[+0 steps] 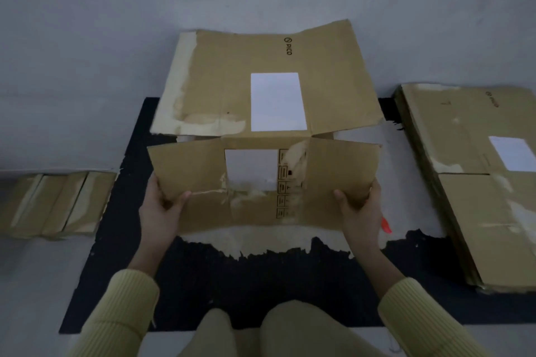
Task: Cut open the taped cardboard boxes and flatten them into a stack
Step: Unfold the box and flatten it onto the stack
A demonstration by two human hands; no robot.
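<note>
- Opened cardboard box (261, 113): spread over the far half of the black mat (261, 284); its large panel overhangs the mat's far edge and its near flap is raised above the mat's middle
- Left hand (158, 209) and right hand (362, 209): each clamped on a lower corner of the near flap, thumb on the printed face, fingers (155, 185) curled round the side edge
- Handling, by my judgement: light, stiff across each panel, and hinging freely at the creases; the flap bows a little between the two hands, so I would keep a wide two-corner hold
- Surface: the torn facing and pale tape residue suggest a skin that rips if dragged; the white label (277, 101) looks slicker than bare board and makes a poor place to take hold
- Right of the mat: the stack of flattened boxes (478, 182) lies just beside the mat's right edge and is the likely landing place
- Left of the mat: taped boxes (52, 206) sit just off the left edge, apparently not yet opened
- Orange object (386, 225): on the mat's right part, half hidden behind the right hand; I cannot tell whether it is the cutter
- Open room: there is bare mat between the flap and the person's knees; the wall beyond the mat's far edge limits any push forward
</note>
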